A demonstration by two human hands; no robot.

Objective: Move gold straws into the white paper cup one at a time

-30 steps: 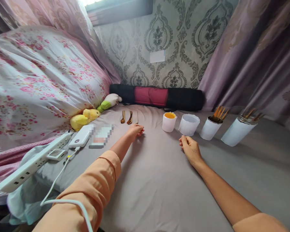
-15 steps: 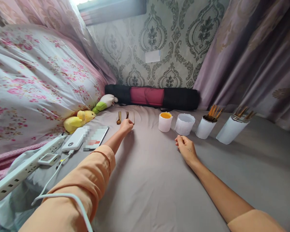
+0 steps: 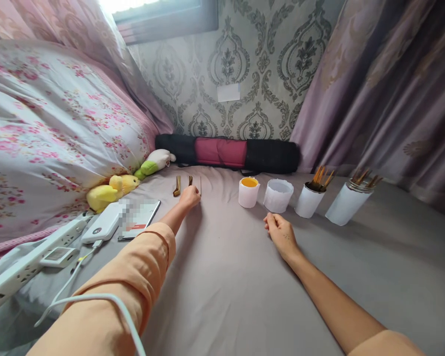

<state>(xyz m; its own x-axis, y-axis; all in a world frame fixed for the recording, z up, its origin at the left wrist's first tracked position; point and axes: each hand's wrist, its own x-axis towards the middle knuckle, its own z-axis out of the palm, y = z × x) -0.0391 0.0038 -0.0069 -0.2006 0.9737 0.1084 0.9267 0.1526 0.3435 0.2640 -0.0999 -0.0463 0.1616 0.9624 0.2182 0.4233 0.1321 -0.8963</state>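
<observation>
Your grey sheet point(image 3: 226, 282) spreads under everything, with the floral cover point(image 3: 55, 128) heaped on the left and the curtain point(image 3: 374, 89) hanging on the right. The roll point(image 3: 220, 152), black with a red middle, lies along the wall at the back. To your left the power strip point(image 3: 37, 259) runs aslant. On your right, four white-sided containers make a row: the jar point(image 3: 346, 203) at the far right, full of sticks, then the can point(image 3: 308, 201) with orange-tipped ones, the tub point(image 3: 278, 199), and the cup point(image 3: 248, 196), orange inside.

Your right hand point(image 3: 281, 235) is just in front of the tub, its fingers curled together. Your left hand point(image 3: 189, 197) reaches to the back of the sheet, fingertips drawn close together; you cannot tell from here whether they are clamped on anything. The phone point(image 3: 139, 217) and the power bank point(image 3: 102, 225) lie left of that forearm. Two dark gold bundles lie beyond: the left bundle point(image 3: 177, 186) apart, the middle bundle point(image 3: 190, 180) partly behind your left hand. The thin stick point(image 3: 200, 184) is just beside its fingertips.
</observation>
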